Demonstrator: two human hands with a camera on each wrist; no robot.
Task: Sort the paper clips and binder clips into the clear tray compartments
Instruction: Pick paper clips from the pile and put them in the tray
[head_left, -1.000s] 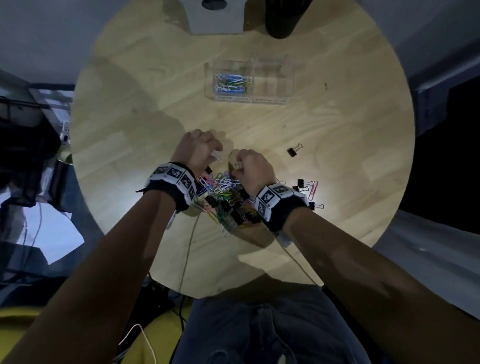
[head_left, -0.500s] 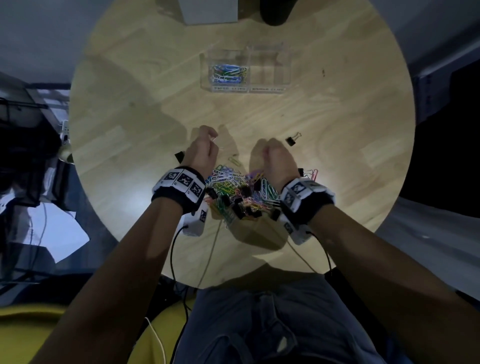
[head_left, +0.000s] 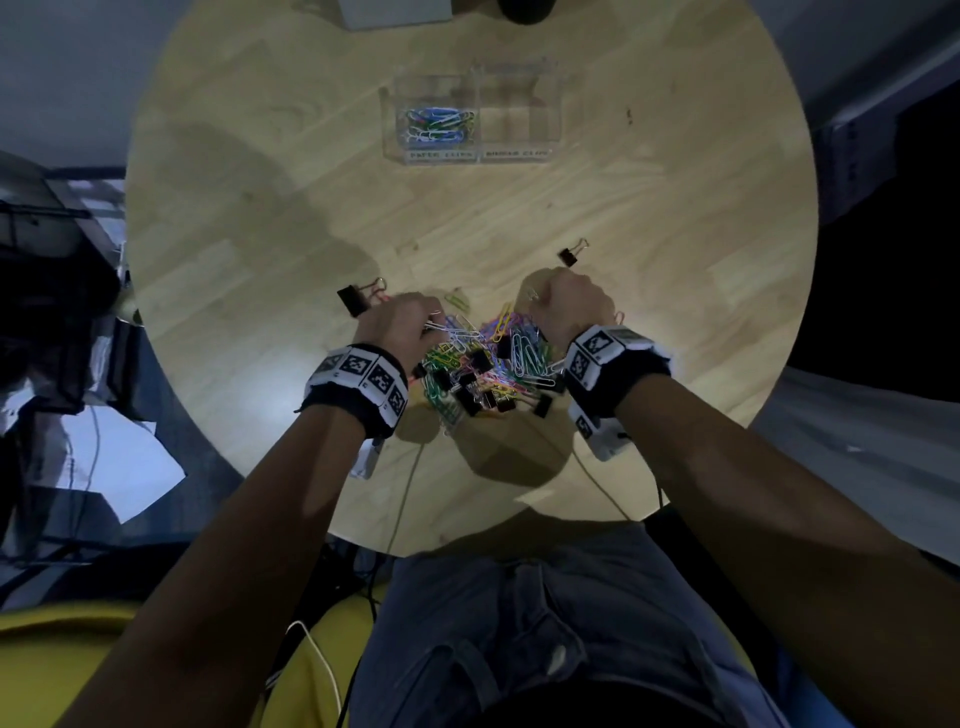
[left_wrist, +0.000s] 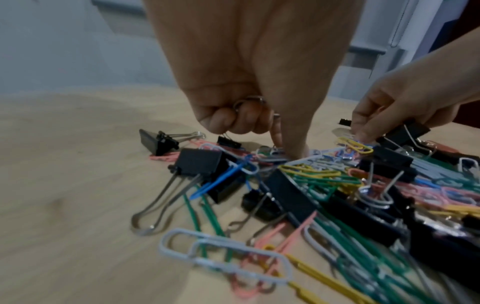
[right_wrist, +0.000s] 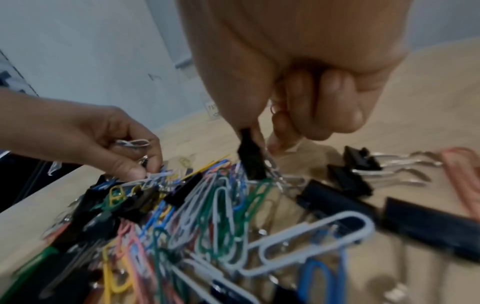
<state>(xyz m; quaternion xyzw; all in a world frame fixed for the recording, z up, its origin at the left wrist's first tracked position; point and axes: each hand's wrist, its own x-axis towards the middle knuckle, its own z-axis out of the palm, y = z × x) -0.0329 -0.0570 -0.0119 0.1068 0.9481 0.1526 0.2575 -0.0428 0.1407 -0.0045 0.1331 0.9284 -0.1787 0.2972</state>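
Your left hand and right hand were bunched together over the pile a second ago. Now they sit apart, one at each far corner of it, both down among the clips. The right hand pinches a small black binder clip at the pile's far edge, its other fingers curled round a wire loop. The left hand holds a few pale paper clips in curled fingers while its index finger pokes down into the pile.

I read that as the picking being underway, with nothing carried across yet. The clear tray stands well beyond the pile. Its left compartment holds coloured paper clips, and the right compartment looks empty, so the binder clips are hardly started.

One stray binder clip lies just beyond the pile on the right, and another binder clip lies at its left corner.

Around the pile the round, pale wooden worktop is dimly lit, with grey walls behind and cables trailing off its near edge.
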